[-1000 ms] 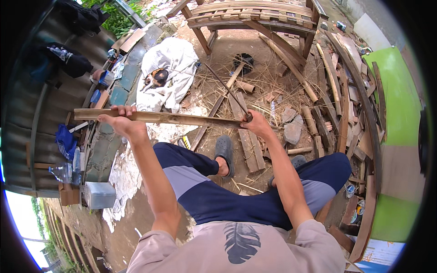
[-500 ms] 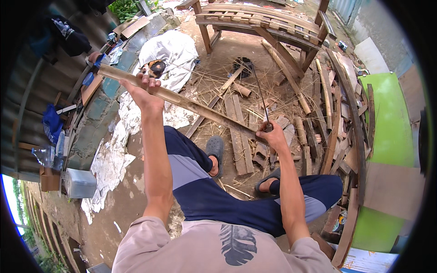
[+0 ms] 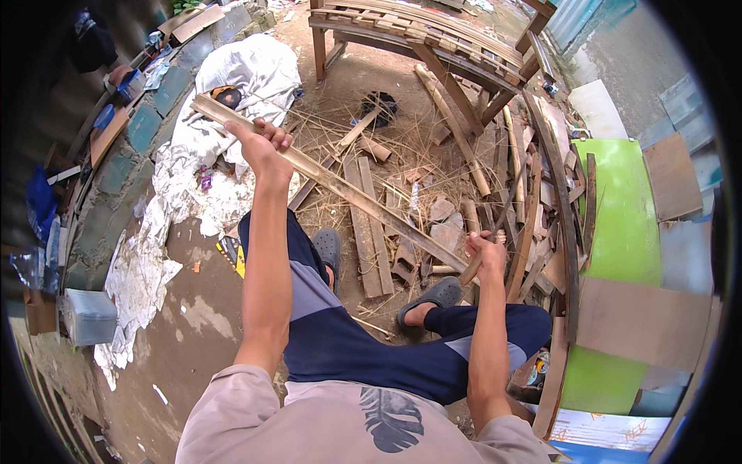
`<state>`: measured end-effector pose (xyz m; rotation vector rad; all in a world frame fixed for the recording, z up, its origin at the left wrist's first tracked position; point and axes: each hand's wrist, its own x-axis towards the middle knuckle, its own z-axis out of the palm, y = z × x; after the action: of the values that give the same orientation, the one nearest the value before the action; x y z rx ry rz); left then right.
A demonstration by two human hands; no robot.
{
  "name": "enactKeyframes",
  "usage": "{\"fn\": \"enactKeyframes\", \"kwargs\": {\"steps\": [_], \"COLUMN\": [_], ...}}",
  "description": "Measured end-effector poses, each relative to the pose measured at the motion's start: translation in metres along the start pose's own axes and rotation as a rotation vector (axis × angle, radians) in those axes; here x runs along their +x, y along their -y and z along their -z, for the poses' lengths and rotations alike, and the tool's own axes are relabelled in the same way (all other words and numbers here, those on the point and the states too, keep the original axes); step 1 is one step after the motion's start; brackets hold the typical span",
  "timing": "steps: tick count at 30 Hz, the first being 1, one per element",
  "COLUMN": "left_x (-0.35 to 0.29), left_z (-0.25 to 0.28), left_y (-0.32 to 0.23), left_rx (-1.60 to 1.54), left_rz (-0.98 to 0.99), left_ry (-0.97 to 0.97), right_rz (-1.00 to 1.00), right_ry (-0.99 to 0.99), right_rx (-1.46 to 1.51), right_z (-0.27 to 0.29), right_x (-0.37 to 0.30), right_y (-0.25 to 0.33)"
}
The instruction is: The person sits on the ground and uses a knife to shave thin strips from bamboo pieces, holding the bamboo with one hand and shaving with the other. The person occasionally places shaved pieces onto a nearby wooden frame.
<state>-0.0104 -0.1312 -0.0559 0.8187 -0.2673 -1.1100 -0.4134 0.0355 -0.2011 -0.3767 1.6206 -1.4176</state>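
A long split bamboo strip (image 3: 344, 189) slants across in front of me, from the upper left down towards my right hand. My left hand (image 3: 264, 151) is closed around its upper part, with the fingers curled over the edge. My right hand (image 3: 487, 254) grips a long, narrow knife by its brown handle (image 3: 468, 273). The dark blade (image 3: 510, 201) points away from me and to the right. Beside that hand lies the strip's lower end, partly hidden; whether the knife touches it I cannot tell.
A slatted bamboo bench (image 3: 425, 35) stands ahead. Bamboo offcuts, shavings and flat boards (image 3: 369, 232) litter the ground between my feet and it. White sheeting (image 3: 247, 66) spreads at the left, by a low block wall (image 3: 143, 127). Long wooden pieces and a green panel (image 3: 618, 224) lie right.
My right hand has turned the knife, so its blade leans right instead of left. The strip's lower end now sits nearer my right hand's wrist. The whole view has shifted right.
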Motion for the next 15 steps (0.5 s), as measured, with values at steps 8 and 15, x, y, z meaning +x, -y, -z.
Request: {"fn": "enactKeyframes", "kwargs": {"steps": [8,15], "left_x": [0.013,0.002], "left_z": [0.004,-0.009], "left_y": [0.004,0.035], "left_rx": [0.026,-0.084], "left_rz": [-0.061,-0.047], "left_ry": [-0.023,0.22], "right_rz": [0.166,0.148], "right_ry": [-0.49,0.048], "right_rx": [-0.129,-0.303], "right_z": [0.058,-0.045], "right_x": [0.029,-0.042], "right_y": [0.019,0.016]}}
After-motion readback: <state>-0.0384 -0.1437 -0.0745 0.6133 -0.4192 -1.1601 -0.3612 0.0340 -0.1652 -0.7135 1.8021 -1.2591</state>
